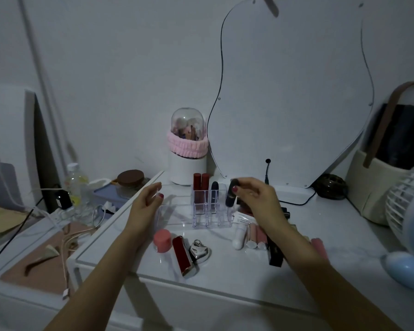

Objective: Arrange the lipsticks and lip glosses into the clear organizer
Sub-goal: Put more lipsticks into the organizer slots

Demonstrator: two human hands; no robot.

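A clear organizer [175,217] stands on the white dresser, with two dark red lip glosses [200,187] and a navy lipstick [215,188] upright in its back slots. My right hand [256,199] is shut on a dark lipstick [231,195], tilted over the organizer's right slots. My left hand [147,199] hovers at the organizer's left end, fingers apart and empty. On the dresser lie a red lipstick case [183,255], a pink jar [162,240], a silver heart-shaped piece [199,250], pale pink tubes [255,236] and a black tube [275,252].
A curved mirror [292,103] leans on the wall behind, with a domed brush holder [188,149] to its left. A white fan [406,211] and a basket [378,187] stand at the right. Cables, a bottle [75,182] and clutter fill the lower surface at the left.
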